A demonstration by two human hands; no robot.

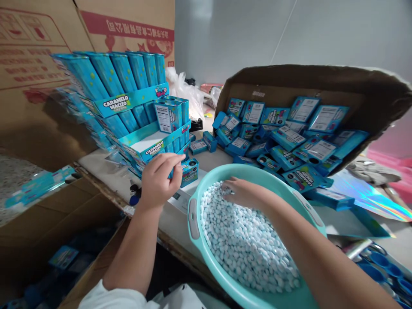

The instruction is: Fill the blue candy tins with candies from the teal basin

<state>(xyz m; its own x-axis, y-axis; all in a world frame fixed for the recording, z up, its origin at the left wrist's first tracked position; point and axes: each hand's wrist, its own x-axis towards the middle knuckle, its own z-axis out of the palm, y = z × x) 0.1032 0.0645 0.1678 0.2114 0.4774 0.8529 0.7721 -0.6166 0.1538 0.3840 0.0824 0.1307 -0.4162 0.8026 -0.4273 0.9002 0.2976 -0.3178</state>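
My left hand [162,178] is closed, fingers and thumb bent together. Its fingertips are at the upper left edge of a small blue candy box [189,172], and whatever lies between them is hidden. The box stands upright on a flat white surface beside the basin. My right hand [237,189] reaches into a turquoise basin [206,262] of small pale blue and white candies [247,240]. Its fingers and thumb curl around some candies at the basin's far left part, with the fingertips partly covered.
Stacked display trays [154,148] of blue boxes stand at the left. A tipped carton [273,75] spills many blue boxes behind the basin. Blue tubes [383,268] lie at the lower right. Below the table edge at the left, an open carton [61,206] holds more boxes.
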